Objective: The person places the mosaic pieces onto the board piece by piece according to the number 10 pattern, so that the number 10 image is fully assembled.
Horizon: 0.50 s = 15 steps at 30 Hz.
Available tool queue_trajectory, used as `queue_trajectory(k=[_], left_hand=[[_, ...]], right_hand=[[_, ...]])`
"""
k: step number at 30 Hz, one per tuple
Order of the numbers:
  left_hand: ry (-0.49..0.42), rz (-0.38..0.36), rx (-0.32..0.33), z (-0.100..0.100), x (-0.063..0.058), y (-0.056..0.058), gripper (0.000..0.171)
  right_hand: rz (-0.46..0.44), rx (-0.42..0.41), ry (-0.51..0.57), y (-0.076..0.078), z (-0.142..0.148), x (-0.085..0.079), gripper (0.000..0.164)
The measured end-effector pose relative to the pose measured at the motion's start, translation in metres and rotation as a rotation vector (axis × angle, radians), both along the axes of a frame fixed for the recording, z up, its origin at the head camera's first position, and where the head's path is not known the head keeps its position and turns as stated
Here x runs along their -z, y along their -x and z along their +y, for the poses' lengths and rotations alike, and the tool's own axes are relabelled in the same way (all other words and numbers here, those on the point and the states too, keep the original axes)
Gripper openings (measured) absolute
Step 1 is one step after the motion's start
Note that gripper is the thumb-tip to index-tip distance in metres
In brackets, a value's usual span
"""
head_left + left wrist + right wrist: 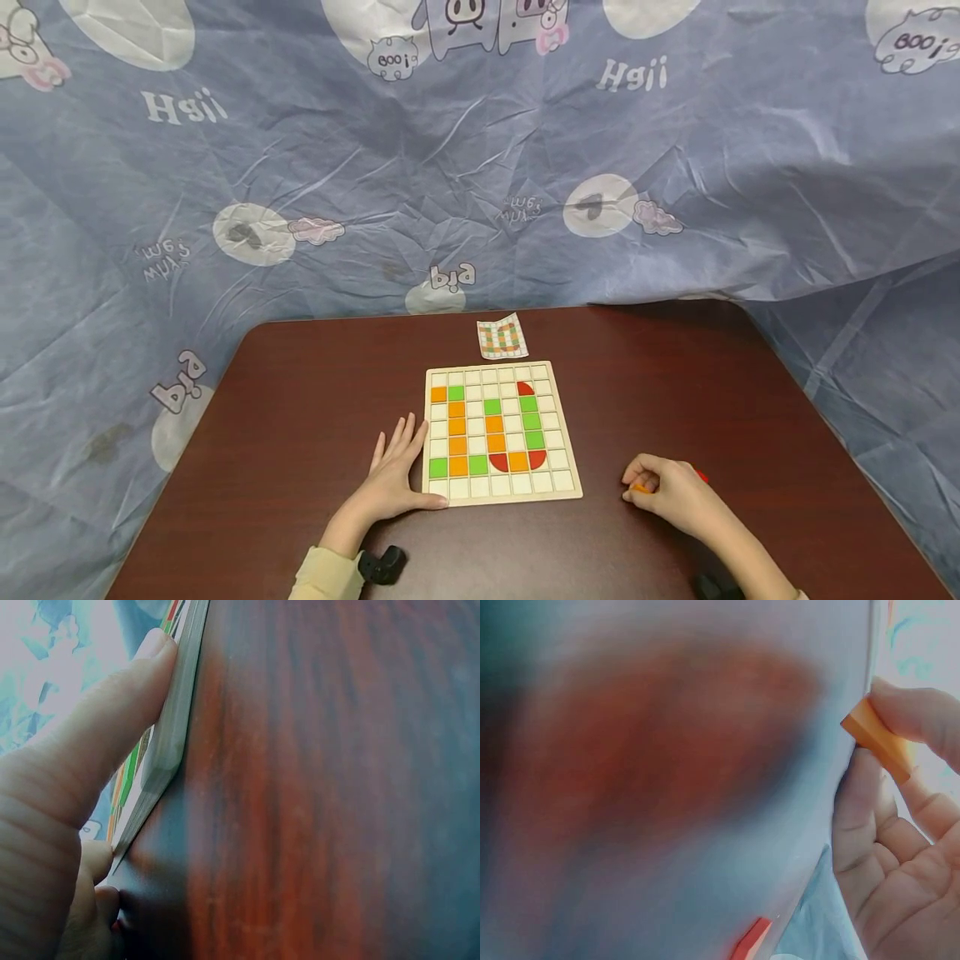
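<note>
A pale wooden grid board [498,489] lies on the table with orange, green and red tiles set in several of its squares. My left hand [393,483] rests along the board's left side, fingers straight, the thumb on its near left corner; the left wrist view shows the thumb [112,712] against the board's edge. To the right of the board, my right hand [675,492] pinches an orange square tile [881,742] between thumb and fingertips. A red piece [701,476] shows partly behind that hand, and in the right wrist view it lies at the lower edge.
A small printed card [502,337] with a coloured grid pattern lies just beyond the board. The dark brown table [322,375] ends at a blue patterned cloth [450,167] hanging behind it. A black wrist device [382,566] sits on the left wrist.
</note>
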State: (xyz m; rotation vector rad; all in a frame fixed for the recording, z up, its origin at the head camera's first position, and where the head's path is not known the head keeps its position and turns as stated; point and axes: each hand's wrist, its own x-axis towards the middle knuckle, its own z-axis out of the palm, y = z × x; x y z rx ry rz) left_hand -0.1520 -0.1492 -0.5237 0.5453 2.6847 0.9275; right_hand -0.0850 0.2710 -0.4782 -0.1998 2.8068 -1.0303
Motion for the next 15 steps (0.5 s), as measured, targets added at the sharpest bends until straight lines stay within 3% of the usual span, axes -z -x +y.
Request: queue_trajectory(k=[6, 15], left_hand=[[0.001, 0.015, 0.005, 0.0, 0.0, 0.0, 0.125], [-0.003, 0.021, 0.002, 0.0, 0.002, 0.001, 0.125]], right_hand=[[0.007, 0.088, 0.089, 0.014, -0.008, -0.004, 0.015], [-0.052, 0.139, 0.282, 0.036, -0.025, -0.004, 0.018]])
